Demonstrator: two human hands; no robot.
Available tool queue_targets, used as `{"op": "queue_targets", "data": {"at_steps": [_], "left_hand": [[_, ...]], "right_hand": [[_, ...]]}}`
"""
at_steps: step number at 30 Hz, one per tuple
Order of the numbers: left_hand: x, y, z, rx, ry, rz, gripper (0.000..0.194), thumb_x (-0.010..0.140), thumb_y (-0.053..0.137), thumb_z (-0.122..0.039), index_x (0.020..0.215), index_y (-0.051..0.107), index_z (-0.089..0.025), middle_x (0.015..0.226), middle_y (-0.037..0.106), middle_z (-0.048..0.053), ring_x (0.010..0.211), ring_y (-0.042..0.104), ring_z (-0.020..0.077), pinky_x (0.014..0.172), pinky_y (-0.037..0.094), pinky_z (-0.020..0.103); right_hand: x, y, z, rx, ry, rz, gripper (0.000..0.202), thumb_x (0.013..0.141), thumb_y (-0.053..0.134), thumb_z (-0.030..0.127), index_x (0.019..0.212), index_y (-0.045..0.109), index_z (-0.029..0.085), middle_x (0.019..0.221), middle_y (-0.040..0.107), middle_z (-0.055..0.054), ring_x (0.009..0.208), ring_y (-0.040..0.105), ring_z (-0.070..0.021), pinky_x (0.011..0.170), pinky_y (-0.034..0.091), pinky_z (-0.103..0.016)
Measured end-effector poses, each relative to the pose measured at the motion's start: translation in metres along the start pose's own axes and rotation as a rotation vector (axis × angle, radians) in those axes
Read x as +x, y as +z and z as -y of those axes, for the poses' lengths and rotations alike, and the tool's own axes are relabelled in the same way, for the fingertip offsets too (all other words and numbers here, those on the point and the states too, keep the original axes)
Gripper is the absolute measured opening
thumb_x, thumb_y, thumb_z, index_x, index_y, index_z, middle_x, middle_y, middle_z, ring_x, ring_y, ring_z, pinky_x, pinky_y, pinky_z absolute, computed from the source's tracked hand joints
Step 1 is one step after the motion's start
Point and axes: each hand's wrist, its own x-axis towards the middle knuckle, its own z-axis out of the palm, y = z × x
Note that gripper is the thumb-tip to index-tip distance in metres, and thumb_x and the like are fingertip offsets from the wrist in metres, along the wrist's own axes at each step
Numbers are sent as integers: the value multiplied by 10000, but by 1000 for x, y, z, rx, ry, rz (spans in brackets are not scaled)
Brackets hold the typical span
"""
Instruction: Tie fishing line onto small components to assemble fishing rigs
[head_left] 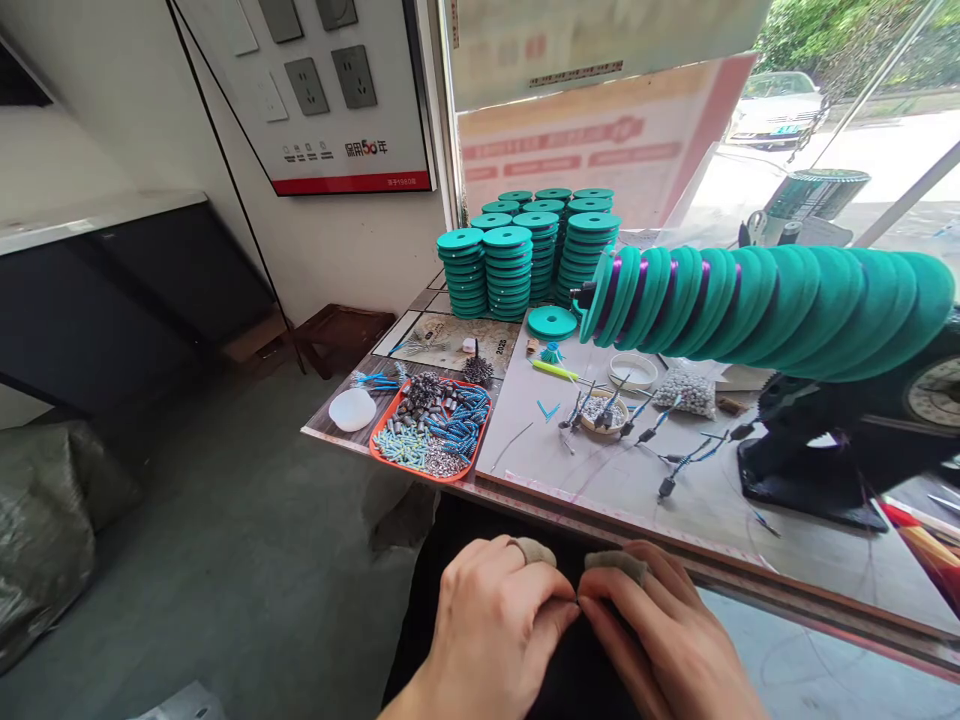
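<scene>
Left hand [499, 615], right hand [664, 620], both pinched closed, tips nearly meeting, contents too small to tell, orange tray [409, 471] beyond

A socket display board [403, 120] hangs on the wall [401, 235] above a low brown stool [341, 330]; outside, a white car [772, 108] stands near greenery [795, 40]
</scene>
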Motion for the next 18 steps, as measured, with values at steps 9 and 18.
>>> {"op": "queue_targets", "data": {"at_steps": [9,18], "left_hand": [[0,-5,2,-48,-146,32,230,594,813,-146,773,688,-218,762,697,-13,717,642,190,646,496,287],[-6,-19,5,-160,-166,64,73,766,653,-122,737,655,-189,759,679,10,718,631,173,660,491,267]], "right_hand": [[0,-7,-6,58,41,39,114,927,453,240,856,542,247,758,614,8,755,574,-171,724,433,-311],[-2,-6,-7,45,28,45,87,927,454,241,900,536,254,778,629,20,759,598,-168,793,403,-332]]}}
